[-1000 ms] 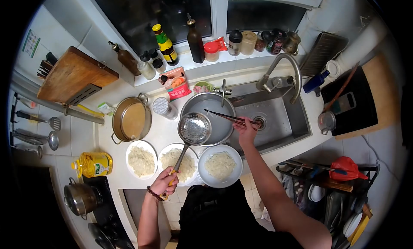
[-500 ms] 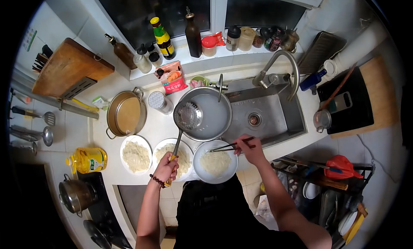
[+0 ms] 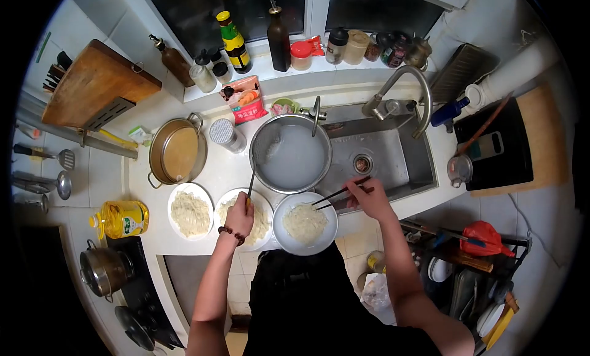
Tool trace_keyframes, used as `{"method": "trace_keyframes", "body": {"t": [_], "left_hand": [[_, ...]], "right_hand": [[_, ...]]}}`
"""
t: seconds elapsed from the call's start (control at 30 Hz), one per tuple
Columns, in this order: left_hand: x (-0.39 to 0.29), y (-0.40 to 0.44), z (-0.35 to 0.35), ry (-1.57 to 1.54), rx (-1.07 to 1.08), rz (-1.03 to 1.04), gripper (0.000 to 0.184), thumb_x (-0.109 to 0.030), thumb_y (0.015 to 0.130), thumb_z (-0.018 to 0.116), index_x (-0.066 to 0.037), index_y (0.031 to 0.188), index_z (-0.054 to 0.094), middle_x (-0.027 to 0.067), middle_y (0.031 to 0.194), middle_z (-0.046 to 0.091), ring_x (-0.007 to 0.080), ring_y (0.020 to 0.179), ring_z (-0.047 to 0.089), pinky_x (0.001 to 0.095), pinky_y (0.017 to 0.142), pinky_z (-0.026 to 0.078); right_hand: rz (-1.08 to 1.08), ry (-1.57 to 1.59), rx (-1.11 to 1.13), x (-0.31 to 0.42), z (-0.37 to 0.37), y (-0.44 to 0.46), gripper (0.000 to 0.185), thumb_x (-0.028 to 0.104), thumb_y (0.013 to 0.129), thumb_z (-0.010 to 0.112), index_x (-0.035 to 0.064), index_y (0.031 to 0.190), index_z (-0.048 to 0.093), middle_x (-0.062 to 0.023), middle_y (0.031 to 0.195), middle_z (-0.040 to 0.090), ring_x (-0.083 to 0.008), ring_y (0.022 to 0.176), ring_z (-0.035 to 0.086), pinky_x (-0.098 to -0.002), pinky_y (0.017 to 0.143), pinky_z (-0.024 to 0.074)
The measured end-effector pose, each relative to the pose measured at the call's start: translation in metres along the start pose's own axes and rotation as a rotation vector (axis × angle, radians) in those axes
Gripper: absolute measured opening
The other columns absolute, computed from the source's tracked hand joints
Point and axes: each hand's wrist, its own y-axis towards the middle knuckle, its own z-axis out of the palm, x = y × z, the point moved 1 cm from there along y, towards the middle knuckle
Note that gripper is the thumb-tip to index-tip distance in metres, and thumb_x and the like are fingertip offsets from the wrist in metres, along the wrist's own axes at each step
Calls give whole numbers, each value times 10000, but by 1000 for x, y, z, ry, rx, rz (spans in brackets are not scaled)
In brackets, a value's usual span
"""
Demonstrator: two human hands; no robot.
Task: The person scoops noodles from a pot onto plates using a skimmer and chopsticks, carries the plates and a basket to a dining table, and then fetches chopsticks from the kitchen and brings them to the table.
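Note:
My left hand [image 3: 239,218] is closed around the handle of a skimmer [image 3: 267,148]. Its perforated bowl stands tilted against the left inner wall of a metal pot [image 3: 330,162] of cloudy liquid; how deep it sits is hard to tell. In my right hand [image 3: 370,199] is a pair of chopsticks [image 3: 338,195]. Their tips are over the upper right part of a pale, shredded-looking food [image 3: 304,224], heaped on the nearest white plate [image 3: 305,250]. Two more white plates, the middle one [image 3: 265,240] and the left one [image 3: 173,224], hold similar food.
A pot of brown liquid [image 3: 201,165] and a shaker [image 3: 227,136] stand left of the pot, with an oil jug [image 3: 125,219] nearer me. The sink [image 3: 393,165] and its faucet [image 3: 424,104] lie right. Bottles and jars line the windowsill [image 3: 258,70].
The skimmer has gone from lying face-up over the pot to tilted at its left wall. My right hand has shifted slightly right and up, the chopsticks with it. The view has shifted a little.

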Motion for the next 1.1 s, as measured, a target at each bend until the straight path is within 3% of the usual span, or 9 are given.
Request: {"method": "trace_keyframes", "body": {"t": [0.03,0.13,0.2,0.37,0.47,0.8,0.9,1.07,1.1], "left_hand": [[-11,2,-4,3,12,-13,146,-130,967,513,-43,1061,444,326,808,623,558,832,581,595,709,477],[7,18,8,124,-47,55,174,-142,959,541,-51,1060,431,286,770,630,527,787,601,584,649,464],[8,25,10,141,-26,31,177,-137,957,537,-49,1064,425,288,785,635,527,805,604,592,671,467],[10,36,13,180,8,13,191,-133,955,533,-47,1081,418,296,817,643,530,824,607,593,695,483],[12,34,12,163,7,23,195,-135,954,534,-46,1086,420,307,827,642,533,826,607,587,687,487],[8,40,14,218,29,-2,192,-146,963,517,-40,1084,413,318,817,640,536,809,607,601,702,488],[-3,45,16,273,42,15,196,-144,964,515,-33,1084,407,312,808,641,533,791,608,605,702,487],[1,51,16,270,67,35,184,-142,963,507,-35,1086,423,311,809,639,546,787,596,599,725,492],[4,50,14,243,68,66,176,-154,971,502,-44,1092,438,282,783,644,499,738,622,567,675,508]], "right_hand": [[16,-17,-14,7,-1,3,225,136,975,609,-59,881,671,-54,788,663,-131,575,652,-255,493,479],[-17,-12,-57,18,-2,19,249,142,975,607,-57,842,673,-66,772,659,-131,565,650,-255,484,472],[-179,53,-67,20,-4,39,239,137,975,605,-57,859,679,-63,730,649,-130,556,644,-257,485,474],[-85,-81,100,36,7,52,238,134,985,590,-61,894,691,-79,674,657,-146,546,637,-266,495,498],[-57,137,158,29,8,49,236,136,989,583,-56,905,692,-95,663,663,-166,549,648,-274,494,506],[-212,411,-279,-4,-39,29,227,149,1004,573,-44,958,682,-100,747,680,-171,583,643,-283,530,501],[-284,208,-367,-10,-31,47,230,163,1006,583,-36,958,688,-61,746,660,-131,589,630,-266,541,501],[-241,-13,-364,-22,-7,101,235,173,979,615,-47,930,682,-84,757,669,-145,562,647,-279,513,498],[-251,-112,-370,-24,-2,111,242,176,971,624,-53,914,677,-93,743,669,-152,549,653,-284,500,495]]}}
